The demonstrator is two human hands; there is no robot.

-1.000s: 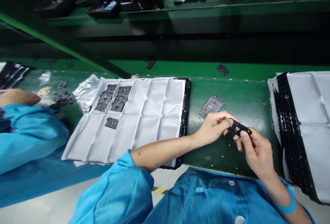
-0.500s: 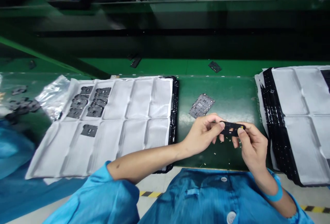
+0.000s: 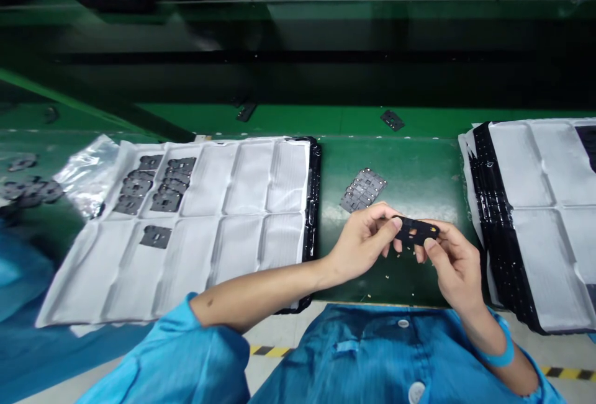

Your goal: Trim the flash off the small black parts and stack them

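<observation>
The green bench (image 3: pixel 395 156) filled most of my view, with a raised shelf (image 3: pixel 372 12) running behind it and yellow-and-black tape (image 3: pixel 279 352) below. Two big white trays, split into pockets, lay on it: the left tray (image 3: pixel 251 171) had dark plates (image 3: pixel 174 184) heaped in two far pockets and one alone in the near row, while the right tray (image 3: pixel 535 267) sat across the gap. A co-worker's blue sleeve (image 3: pixel 21 280) showed at the left edge (most of that person was out of my sight), and a crumpled plastic bag (image 3: pixel 90 171) lay against the left tray.

Between the trays, the left hand (image 3: pixel 361 246) and right hand (image 3: pixel 459 261) each pinched an end of one black plate (image 3: pixel 423 230), held over the bench. The step in hand seemed to be handling or checking that plate; the next move, I judged, called for a light, even grip. Just beyond the left hand rested a flat cluster of plates (image 3: pixel 364 190). Pale crumbs (image 3: pixel 369 296) dotted the near edge.
</observation>
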